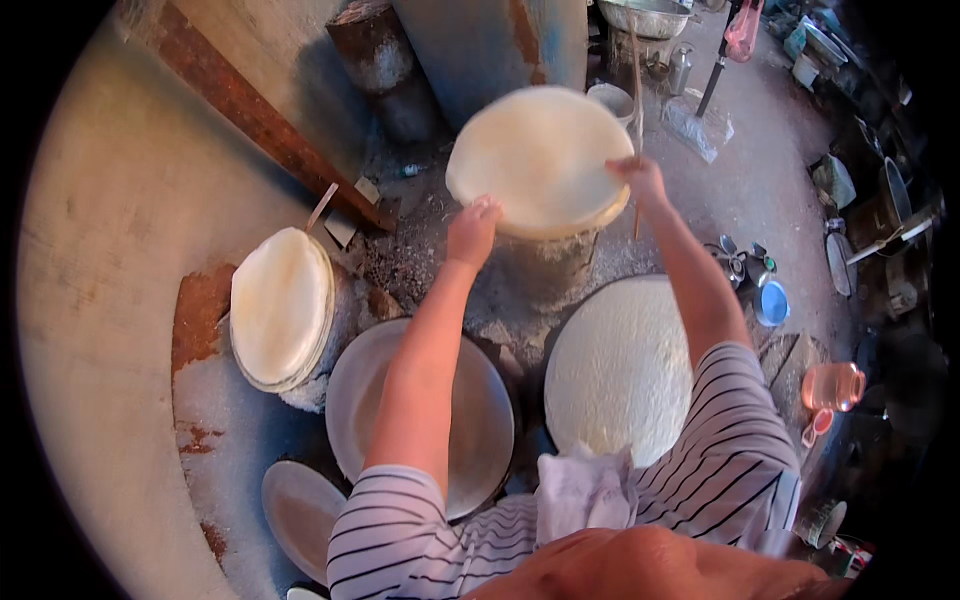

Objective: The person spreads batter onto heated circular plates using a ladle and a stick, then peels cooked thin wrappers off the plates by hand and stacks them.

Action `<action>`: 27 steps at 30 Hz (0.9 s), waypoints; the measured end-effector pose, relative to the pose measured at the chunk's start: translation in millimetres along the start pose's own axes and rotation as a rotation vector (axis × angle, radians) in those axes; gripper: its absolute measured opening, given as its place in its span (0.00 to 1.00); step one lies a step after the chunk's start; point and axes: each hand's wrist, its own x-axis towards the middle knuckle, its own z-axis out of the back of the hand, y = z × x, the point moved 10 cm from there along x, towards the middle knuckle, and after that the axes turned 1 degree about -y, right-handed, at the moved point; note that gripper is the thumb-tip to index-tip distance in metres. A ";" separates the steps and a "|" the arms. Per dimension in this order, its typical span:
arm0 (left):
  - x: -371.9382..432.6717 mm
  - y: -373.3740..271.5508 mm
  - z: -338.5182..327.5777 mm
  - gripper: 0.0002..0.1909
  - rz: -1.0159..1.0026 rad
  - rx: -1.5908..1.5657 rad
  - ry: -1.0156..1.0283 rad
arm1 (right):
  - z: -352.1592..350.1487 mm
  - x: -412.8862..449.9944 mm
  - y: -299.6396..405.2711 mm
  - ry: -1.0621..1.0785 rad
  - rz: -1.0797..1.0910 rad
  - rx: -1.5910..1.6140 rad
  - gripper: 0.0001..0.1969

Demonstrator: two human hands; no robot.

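Both arms reach forward to a stack of round, pale flatbreads (540,157) on a cylindrical stand (551,266). At the near left edge of the top round is my left hand (475,225), its fingers curled over the rim. My right hand (637,178), somewhat blurred, has its fingers at the right edge. Nearer my body, a large round griddle pan (480,412) lies bare under my left arm. To its right, a white, bumpy layer (619,367) covers another round surface, partly hidden by my right arm. A second stack of pale rounds (277,307) stands at the left.
A rusty beam (262,120) slants down on the left, near a rusty metal cylinder (386,75). A thin stick (639,97) rises beside the far stack. On the right are a blue bowl (772,303), a pinkish jar (834,386) and a small red cup (820,424).
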 end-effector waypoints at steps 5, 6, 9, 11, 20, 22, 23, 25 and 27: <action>-30.5 -8.1 34.4 0.13 0.044 0.010 -0.009 | -8.7 -14.8 -24.6 0.036 -0.071 0.213 0.04; -35.3 -2.8 44.3 0.17 0.040 0.051 0.031 | -10.0 -12.8 -27.2 0.047 -0.100 0.204 0.05; -38.2 2.2 68.3 0.18 0.072 0.094 0.038 | -6.7 -16.1 -10.7 0.026 -0.062 0.055 0.06; -39.6 -22.3 83.8 0.19 0.080 0.084 0.087 | 12.5 -28.7 11.5 0.029 -0.019 0.035 0.07; -179.8 -298.2 31.9 0.21 1.220 -1.493 0.686 | 63.3 -370.6 125.6 0.027 0.461 -0.360 0.18; -178.5 -320.6 56.0 0.21 0.902 -1.560 0.630 | 160.9 -397.9 99.6 -0.058 0.332 -0.451 0.18; -182.3 -328.2 65.2 0.21 0.902 -1.617 0.583 | 211.9 -409.5 69.8 -0.046 0.181 -0.503 0.17; -188.6 -340.5 73.2 0.21 0.864 -1.694 0.528 | 325.4 -435.5 -16.3 -0.216 -0.271 -0.673 0.16; -187.8 -365.7 72.5 0.20 0.911 -1.726 0.530 | 409.4 -441.6 -57.7 -0.381 -0.146 -1.045 0.17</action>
